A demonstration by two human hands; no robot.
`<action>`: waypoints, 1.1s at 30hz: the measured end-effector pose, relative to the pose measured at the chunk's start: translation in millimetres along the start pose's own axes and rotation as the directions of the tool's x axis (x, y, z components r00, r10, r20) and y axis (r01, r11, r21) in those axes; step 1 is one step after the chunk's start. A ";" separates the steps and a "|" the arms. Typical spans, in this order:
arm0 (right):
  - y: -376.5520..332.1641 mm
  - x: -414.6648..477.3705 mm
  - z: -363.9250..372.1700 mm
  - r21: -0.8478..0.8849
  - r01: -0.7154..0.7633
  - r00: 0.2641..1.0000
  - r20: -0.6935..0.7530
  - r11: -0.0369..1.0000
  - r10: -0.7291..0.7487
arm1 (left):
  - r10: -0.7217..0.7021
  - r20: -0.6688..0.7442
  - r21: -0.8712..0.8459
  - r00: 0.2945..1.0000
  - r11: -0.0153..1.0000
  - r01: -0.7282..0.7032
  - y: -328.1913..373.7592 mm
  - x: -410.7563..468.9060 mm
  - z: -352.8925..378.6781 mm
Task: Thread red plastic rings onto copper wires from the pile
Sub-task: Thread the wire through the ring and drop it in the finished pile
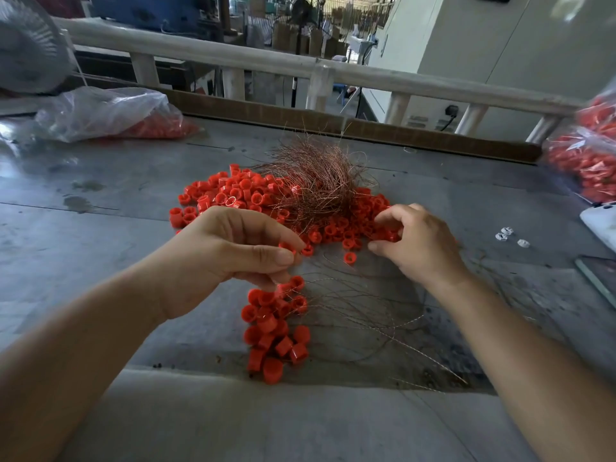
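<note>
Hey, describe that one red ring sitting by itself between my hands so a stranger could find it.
On the grey table, find the big ring pile under the copper wire tangle. Just off its near edge, between the left hand and right hand, lies the ring, alone on bare table.

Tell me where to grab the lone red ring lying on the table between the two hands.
Pinch the lone red ring across its outer wall, coming from above. It lies apart from the pile, hole tilted up toward the camera, so both sides look free; the right hand seems nearest.
</note>
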State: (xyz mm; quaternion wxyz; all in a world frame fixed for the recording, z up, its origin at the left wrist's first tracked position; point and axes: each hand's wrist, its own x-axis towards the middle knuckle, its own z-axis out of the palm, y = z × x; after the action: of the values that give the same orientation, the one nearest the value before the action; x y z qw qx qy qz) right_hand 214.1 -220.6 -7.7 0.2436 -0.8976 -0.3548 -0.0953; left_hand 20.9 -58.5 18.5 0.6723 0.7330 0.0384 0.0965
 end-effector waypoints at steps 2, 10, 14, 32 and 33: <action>-3.5 -0.9 3.1 0.011 0.043 0.999 -0.001 0.999 -0.043 | -0.008 -0.010 -0.005 1.000 1.000 0.007 -0.9 0.2 0.6; -5.9 1.3 3.0 0.008 0.051 0.983 -0.179 0.999 -0.049 | -0.011 -0.008 -0.010 1.000 1.000 0.011 -2.0 0.5 1.2; -8.0 -2.0 -18.1 0.245 0.121 0.930 -0.366 0.962 -0.024 | 0.033 -0.033 -0.001 0.999 0.999 -0.033 -4.1 1.1 1.1; -62.1 -45.1 -22.6 0.561 0.526 0.838 -0.213 0.640 -0.502 | 0.328 0.018 0.437 0.944 0.847 -0.303 -8.9 -2.2 32.2; -61.6 -44.4 -21.8 0.574 0.517 0.840 -0.197 0.635 -0.506 | 0.327 0.024 0.432 0.945 0.849 -0.304 -8.5 -2.3 32.1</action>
State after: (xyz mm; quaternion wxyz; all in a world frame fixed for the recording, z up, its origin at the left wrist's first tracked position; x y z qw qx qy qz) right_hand 139.6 -219.1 18.6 0.4836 -0.6326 -0.6029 -0.0495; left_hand 25.5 -89.5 7.3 0.4677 0.8566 -0.0452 0.2132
